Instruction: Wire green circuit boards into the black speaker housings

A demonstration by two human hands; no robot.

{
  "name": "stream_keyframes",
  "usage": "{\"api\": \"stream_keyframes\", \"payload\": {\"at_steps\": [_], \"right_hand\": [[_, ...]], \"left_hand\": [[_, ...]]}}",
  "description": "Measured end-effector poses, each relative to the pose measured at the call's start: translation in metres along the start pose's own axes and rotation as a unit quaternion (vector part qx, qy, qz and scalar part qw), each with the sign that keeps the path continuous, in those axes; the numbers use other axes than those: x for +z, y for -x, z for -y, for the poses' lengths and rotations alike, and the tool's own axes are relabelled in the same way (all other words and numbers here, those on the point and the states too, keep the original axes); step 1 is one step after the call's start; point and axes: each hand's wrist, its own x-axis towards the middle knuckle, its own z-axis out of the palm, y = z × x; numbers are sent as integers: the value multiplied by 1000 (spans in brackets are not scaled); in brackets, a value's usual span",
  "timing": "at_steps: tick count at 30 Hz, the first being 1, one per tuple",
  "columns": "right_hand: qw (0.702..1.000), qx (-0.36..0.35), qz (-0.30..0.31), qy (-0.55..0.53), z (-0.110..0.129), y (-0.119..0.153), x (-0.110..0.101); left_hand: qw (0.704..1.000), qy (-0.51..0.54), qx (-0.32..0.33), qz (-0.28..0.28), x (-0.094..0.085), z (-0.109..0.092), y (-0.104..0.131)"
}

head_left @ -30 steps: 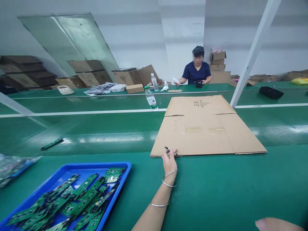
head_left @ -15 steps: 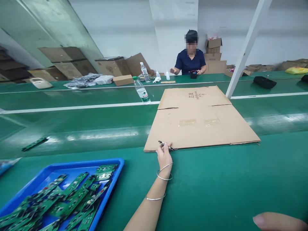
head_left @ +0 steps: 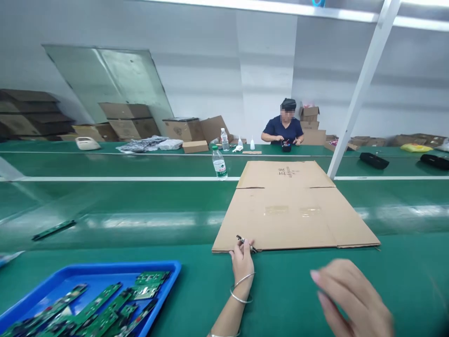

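Left hand (head_left: 242,267) has a small circuit board (head_left: 246,244) pinched over the cardboard's (head_left: 280,229) near edge
Right hand's (head_left: 354,299) kinda blurry, fingers curled with thumb apart, above the green table (head_left: 280,290); blue tray (head_left: 175,276) sits left.

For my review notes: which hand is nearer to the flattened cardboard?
Left. The left hand is at its near edge; the right hand hovers apart, nearer the camera.
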Motion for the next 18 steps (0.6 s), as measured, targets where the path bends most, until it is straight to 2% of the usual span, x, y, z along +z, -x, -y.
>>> {"api": "stream_keyframes", "payload": {"at_steps": [2, 4, 6, 8, 10, 12, 18], "right_hand": [[994, 63, 83, 32, -32, 1, 30], [973, 137, 155, 104, -68, 15, 61], [933, 209, 231, 182, -100, 37, 86], [887, 278, 287, 232, -124, 61, 102], [857, 309, 325, 253, -138, 78, 110], [849, 310, 339, 262, -145, 88, 113], [867, 287, 306, 269, -148, 91, 109]], "left_hand": [[1000, -12, 0, 16, -1, -3, 0], [999, -24, 7, 33, -2, -6, 0], [998, -37, 18, 47, -2, -8, 1], [997, -50, 30, 56, -1, -9, 2], [996, -61, 40, 60, 0, -9, 2], [994, -69, 50, 61, 2, -8, 2], [994, -68, 67, 51, 5, -7, 4]]}}
